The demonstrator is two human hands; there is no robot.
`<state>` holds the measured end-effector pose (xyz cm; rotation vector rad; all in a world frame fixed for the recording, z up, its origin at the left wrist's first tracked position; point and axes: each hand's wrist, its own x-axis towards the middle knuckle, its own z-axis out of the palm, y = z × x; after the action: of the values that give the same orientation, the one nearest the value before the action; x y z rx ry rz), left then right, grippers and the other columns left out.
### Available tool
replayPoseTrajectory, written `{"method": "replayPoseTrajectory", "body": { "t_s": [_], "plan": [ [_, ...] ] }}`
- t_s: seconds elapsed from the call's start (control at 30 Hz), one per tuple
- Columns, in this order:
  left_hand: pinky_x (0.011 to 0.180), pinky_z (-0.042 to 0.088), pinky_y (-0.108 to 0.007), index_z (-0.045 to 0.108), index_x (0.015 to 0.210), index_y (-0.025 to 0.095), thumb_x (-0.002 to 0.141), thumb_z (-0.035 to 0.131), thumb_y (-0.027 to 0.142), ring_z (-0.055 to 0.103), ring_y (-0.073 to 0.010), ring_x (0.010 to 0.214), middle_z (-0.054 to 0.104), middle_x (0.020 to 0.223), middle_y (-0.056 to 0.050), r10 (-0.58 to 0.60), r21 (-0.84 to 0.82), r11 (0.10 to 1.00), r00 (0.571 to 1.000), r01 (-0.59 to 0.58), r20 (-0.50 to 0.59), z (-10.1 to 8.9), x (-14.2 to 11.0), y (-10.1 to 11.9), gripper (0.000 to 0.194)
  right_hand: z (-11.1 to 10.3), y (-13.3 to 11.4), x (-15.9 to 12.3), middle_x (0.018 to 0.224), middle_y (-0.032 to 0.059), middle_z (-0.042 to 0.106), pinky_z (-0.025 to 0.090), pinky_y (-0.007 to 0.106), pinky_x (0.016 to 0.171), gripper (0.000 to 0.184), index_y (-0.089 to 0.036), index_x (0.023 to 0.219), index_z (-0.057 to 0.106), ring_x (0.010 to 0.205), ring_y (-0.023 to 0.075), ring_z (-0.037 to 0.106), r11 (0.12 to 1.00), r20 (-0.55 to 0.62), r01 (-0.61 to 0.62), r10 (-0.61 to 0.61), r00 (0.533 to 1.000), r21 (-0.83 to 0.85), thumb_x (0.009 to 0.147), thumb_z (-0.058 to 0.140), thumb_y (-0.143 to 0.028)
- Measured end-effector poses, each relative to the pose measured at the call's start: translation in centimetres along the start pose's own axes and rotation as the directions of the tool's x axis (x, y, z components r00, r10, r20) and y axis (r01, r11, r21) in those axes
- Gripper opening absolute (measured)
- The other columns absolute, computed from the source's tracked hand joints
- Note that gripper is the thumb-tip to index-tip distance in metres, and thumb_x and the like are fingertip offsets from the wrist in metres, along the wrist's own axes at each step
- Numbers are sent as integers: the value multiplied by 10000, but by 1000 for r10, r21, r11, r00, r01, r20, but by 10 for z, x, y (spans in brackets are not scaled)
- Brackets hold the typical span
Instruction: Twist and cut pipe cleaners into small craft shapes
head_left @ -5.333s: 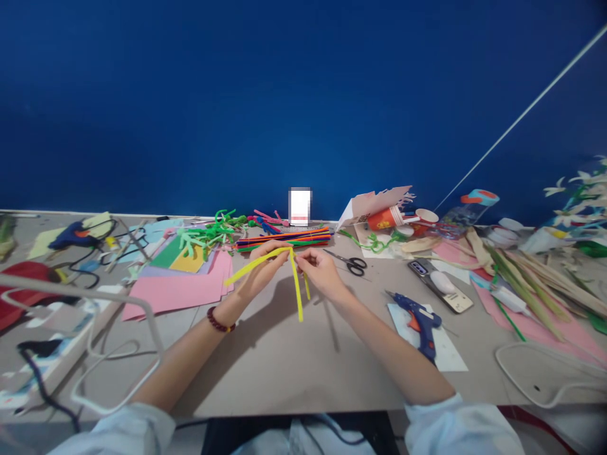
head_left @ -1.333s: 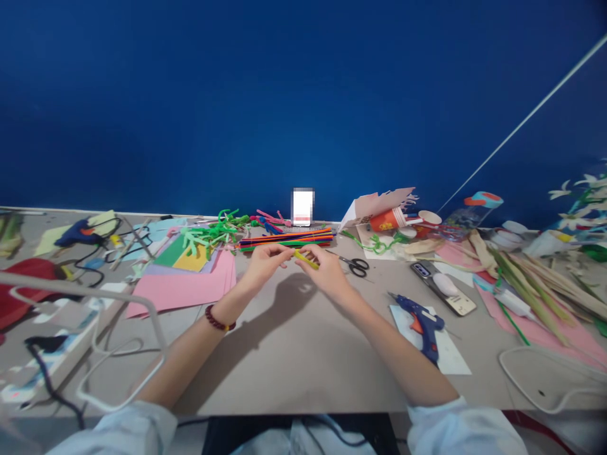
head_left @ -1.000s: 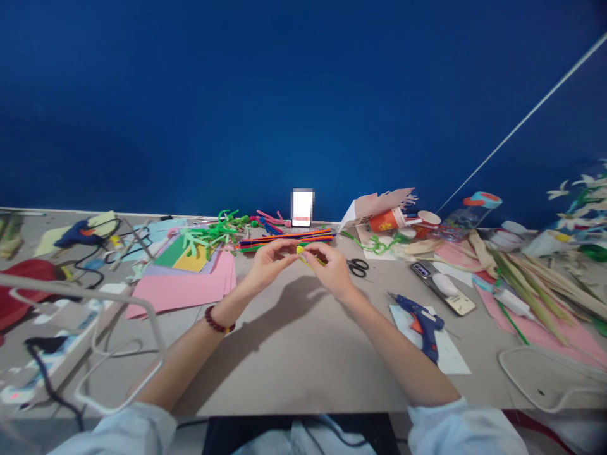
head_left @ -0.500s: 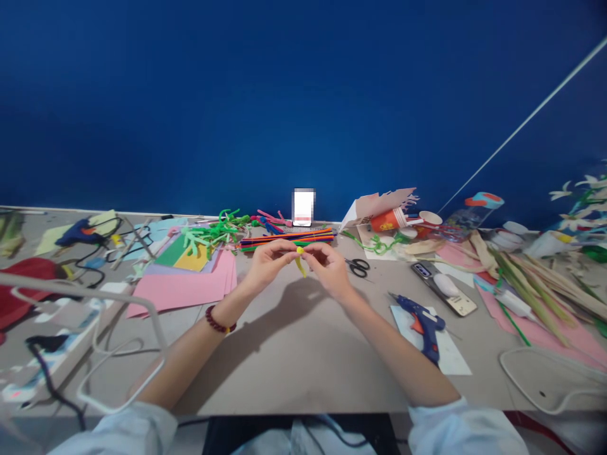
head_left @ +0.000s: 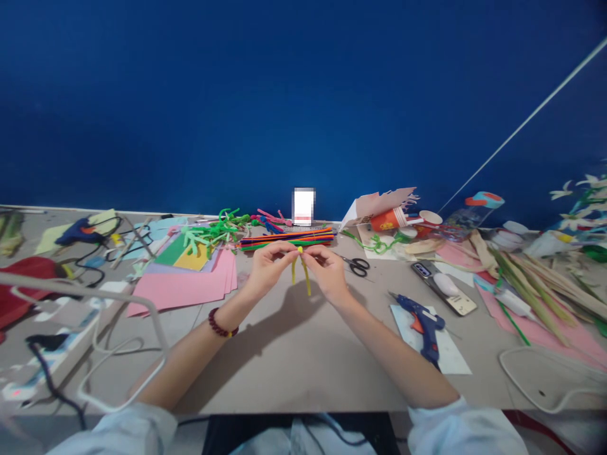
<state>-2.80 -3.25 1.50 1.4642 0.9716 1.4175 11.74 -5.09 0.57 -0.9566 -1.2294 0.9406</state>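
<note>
Head camera looks down along two bare forearms that reach forward from pale shirt sleeves and angle inward, bringing the hands close together above the desk. The left hand and the right hand are both narrowly closed, their fingertips pinched in toward each other. Between them they hold one yellow pipe cleaner, its small bend showing on top and its two ends hanging down. One dark red beaded bracelet circles the left wrist.

Nearest on the right, one blue glue gun lies on a white paper sheet, and a phone lies beyond it. Just beyond the right hand are one pair of black-handled scissors. To the left of the hands is a fanned stack of coloured paper, mostly pink, with a second blue glue gun farther left. Straight ahead, one bundle of multicoloured pipe cleaners lies crosswise, with green pipe-cleaner shapes beside it. One orange paper cup lies on its side farther right, against a blue wall.
</note>
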Motion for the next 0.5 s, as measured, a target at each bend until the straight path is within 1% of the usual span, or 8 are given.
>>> {"method": "replayPoseTrajectory", "body": {
  "t_s": [0.07,0.13,0.23,0.33,0.4,0.5],
  "plan": [
    [685,493,-267,702,736,177,637,766,382,614,-153,749,683,814,-46,-28,-53,998,1000,28,5,1,0,1,236,0,1,0,773,28,647,499,291,704,186,-186,735,647,717,150,601,1000,3,10,-10,1000,-16,725,662,-371],
    [686,485,-267,695,722,174,620,778,376,600,-142,726,675,789,-36,-73,-100,992,997,74,12,3,0,4,240,-1,-1,1,752,26,654,497,294,703,194,-184,738,650,701,149,598,999,11,-12,12,1000,-34,724,659,-377],
    [672,474,-262,693,718,168,610,786,370,571,-123,681,668,749,-27,-166,-156,973,986,168,28,4,1,4,247,-2,-5,2,717,21,647,500,284,636,218,-178,736,643,639,141,589,997,22,-70,71,997,-30,711,667,-394],
    [685,474,-268,697,734,164,612,786,375,565,-122,676,671,741,-28,-238,-196,950,970,245,56,5,1,0,259,-3,-8,4,695,12,631,509,274,566,235,-177,731,627,594,133,580,992,42,-125,124,991,2,683,694,-397],
    [709,477,-277,698,741,163,625,778,383,573,-127,689,676,752,-32,-273,-226,930,957,289,99,5,1,-3,261,-3,-9,5,693,-1,619,515,268,520,255,-185,766,618,579,129,578,988,50,-149,147,988,50,661,714,-397],
    [704,479,-278,695,731,158,615,783,396,582,-134,688,670,732,-35,-318,-273,893,931,358,180,6,0,-4,279,-4,-10,6,696,-15,606,527,271,487,328,-205,890,630,593,137,587,977,94,-186,176,980,109,643,734,-394]
  ]
}}
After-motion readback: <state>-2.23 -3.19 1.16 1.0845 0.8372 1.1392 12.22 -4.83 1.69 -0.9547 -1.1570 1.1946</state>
